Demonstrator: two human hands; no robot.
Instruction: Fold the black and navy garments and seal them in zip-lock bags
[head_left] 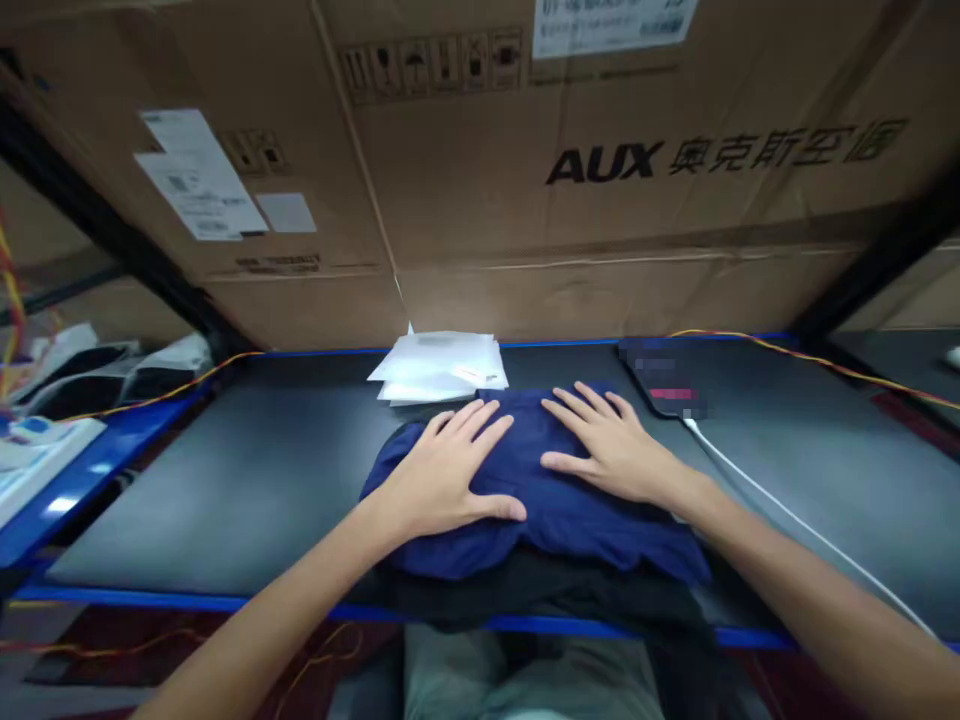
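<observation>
A dark blue cloth point(525, 500) lies bunched on the grey table surface point(247, 480), near its front edge. Black fabric point(540, 590) shows under the cloth's near side and hangs over that edge. My left hand point(450, 475) rests palm down on the cloth's left part, fingers spread and thumb pointing right. On the right part lies my right hand point(607, 445), flat with its fingers apart. Neither hand grips the fabric.
A stack of white paper sheets point(442, 368) lies behind the cloth. To the right is a dark phone point(660, 375) with a white cable point(787, 510). A large cardboard box point(465, 220) stands along the back. White-and-black packets point(97, 375) are at the far left.
</observation>
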